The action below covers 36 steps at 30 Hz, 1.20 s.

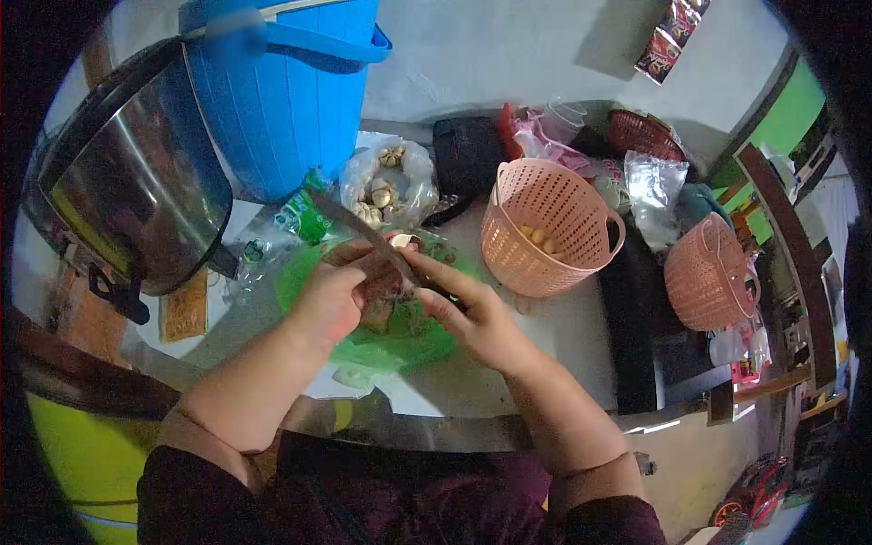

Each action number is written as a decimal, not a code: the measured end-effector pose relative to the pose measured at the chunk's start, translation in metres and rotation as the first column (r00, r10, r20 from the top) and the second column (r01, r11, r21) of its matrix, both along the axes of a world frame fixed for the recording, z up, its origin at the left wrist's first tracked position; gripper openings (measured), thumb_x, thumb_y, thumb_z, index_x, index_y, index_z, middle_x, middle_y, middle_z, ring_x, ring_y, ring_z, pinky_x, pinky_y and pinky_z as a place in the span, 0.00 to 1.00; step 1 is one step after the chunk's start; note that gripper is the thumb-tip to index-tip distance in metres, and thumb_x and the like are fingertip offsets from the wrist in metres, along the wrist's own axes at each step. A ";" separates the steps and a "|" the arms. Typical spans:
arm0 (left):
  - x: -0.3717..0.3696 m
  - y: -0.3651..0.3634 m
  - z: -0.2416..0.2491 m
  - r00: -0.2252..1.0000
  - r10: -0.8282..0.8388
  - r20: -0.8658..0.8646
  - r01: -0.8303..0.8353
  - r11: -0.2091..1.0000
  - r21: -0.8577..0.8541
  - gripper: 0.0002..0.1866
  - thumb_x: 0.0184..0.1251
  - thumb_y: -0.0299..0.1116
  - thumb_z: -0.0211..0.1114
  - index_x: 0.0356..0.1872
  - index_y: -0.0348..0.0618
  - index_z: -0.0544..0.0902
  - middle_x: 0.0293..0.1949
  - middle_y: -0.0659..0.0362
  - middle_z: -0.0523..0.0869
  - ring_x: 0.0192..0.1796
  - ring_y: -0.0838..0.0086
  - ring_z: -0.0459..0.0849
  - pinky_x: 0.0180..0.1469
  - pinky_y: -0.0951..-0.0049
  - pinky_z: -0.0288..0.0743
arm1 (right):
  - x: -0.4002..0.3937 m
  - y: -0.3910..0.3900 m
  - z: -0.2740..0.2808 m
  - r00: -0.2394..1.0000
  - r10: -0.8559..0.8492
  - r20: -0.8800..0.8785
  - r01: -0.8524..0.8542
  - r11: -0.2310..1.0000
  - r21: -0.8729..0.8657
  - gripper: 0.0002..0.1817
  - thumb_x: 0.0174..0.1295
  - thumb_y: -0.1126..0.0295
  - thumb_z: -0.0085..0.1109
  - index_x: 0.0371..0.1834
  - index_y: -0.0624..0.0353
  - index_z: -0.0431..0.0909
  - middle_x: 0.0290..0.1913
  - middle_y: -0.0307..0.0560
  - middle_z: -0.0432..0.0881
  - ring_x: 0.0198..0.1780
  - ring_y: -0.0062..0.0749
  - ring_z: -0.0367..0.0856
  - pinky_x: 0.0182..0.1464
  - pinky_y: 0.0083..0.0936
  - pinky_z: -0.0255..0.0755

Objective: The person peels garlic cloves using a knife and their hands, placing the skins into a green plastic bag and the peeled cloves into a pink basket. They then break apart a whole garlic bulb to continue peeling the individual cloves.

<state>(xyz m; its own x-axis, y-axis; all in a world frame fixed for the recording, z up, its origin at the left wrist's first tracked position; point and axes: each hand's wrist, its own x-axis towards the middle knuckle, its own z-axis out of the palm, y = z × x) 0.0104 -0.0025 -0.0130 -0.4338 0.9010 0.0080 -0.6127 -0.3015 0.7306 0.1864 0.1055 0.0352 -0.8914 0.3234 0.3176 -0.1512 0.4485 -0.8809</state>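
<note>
Knife (pixel 365 231) diagonal, tip forward-left

Dim light; edges bowed, corners black; glare on dark container (pixel 141 163); wall (pixel 509 54) shadowed.

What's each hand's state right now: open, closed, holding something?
Left hand: closed, seemingly on a small pale piece; too small to identify.
Right hand: closed, holding a knife.
</note>
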 end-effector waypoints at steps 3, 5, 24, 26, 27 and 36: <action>-0.001 -0.002 0.000 0.999 -0.027 -0.026 0.028 0.999 0.046 0.14 0.67 0.23 0.57 0.52 0.38 0.81 0.55 0.51 0.82 0.54 0.64 0.83 0.58 0.63 0.77 | 0.007 0.001 0.017 0.984 0.110 0.144 -0.052 0.933 -0.357 0.24 0.71 0.66 0.52 0.70 0.53 0.66 0.37 0.31 0.75 0.34 0.15 0.68 0.37 0.15 0.67; 0.000 -0.003 0.008 0.998 -0.060 -0.024 0.062 0.996 0.061 0.14 0.67 0.24 0.58 0.52 0.38 0.81 0.54 0.52 0.83 0.54 0.64 0.83 0.58 0.62 0.77 | 0.007 0.004 0.012 0.979 0.144 0.142 -0.042 0.829 -0.558 0.24 0.71 0.66 0.53 0.70 0.52 0.66 0.35 0.30 0.74 0.33 0.14 0.68 0.36 0.14 0.65; -0.004 -0.002 0.024 0.988 -0.145 -0.056 0.147 0.988 0.039 0.16 0.70 0.27 0.57 0.57 0.36 0.78 0.52 0.50 0.83 0.54 0.68 0.83 0.56 0.76 0.78 | 0.008 0.018 0.010 0.999 -0.012 0.033 0.033 0.646 -0.762 0.24 0.72 0.64 0.47 0.70 0.54 0.63 0.32 0.36 0.74 0.33 0.25 0.73 0.35 0.22 0.67; -0.004 -0.003 0.027 0.989 -0.134 -0.069 0.137 0.990 0.045 0.16 0.70 0.27 0.57 0.56 0.36 0.78 0.51 0.51 0.84 0.54 0.69 0.83 0.56 0.76 0.78 | 0.008 0.018 0.011 0.998 -0.046 0.038 0.059 0.635 -0.770 0.24 0.72 0.64 0.47 0.70 0.54 0.63 0.32 0.36 0.74 0.33 0.24 0.73 0.35 0.21 0.67; -0.005 -0.003 0.028 0.989 -0.127 -0.079 0.131 0.990 0.056 0.16 0.70 0.27 0.57 0.56 0.36 0.78 0.50 0.51 0.84 0.54 0.69 0.83 0.56 0.75 0.78 | 0.008 0.018 0.013 0.997 -0.072 0.031 0.070 0.629 -0.775 0.24 0.72 0.64 0.47 0.70 0.55 0.63 0.32 0.36 0.74 0.33 0.24 0.73 0.35 0.21 0.68; -0.011 0.000 0.023 0.997 0.024 -0.070 -0.020 0.998 0.067 0.16 0.68 0.25 0.58 0.55 0.34 0.77 0.51 0.52 0.83 0.54 0.69 0.83 0.58 0.74 0.77 | 0.006 0.018 0.004 0.993 -0.017 0.114 0.077 0.835 -0.545 0.25 0.73 0.65 0.46 0.72 0.55 0.62 0.34 0.35 0.74 0.33 0.18 0.71 0.34 0.16 0.67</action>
<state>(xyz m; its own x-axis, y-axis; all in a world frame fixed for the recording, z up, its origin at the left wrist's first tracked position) -0.0010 -0.0029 0.0105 -0.4496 0.8877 0.0989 -0.5529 -0.3635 0.7498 0.1925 0.1236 0.0393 -0.8877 0.4601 -0.0137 -0.0405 -0.1079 -0.9933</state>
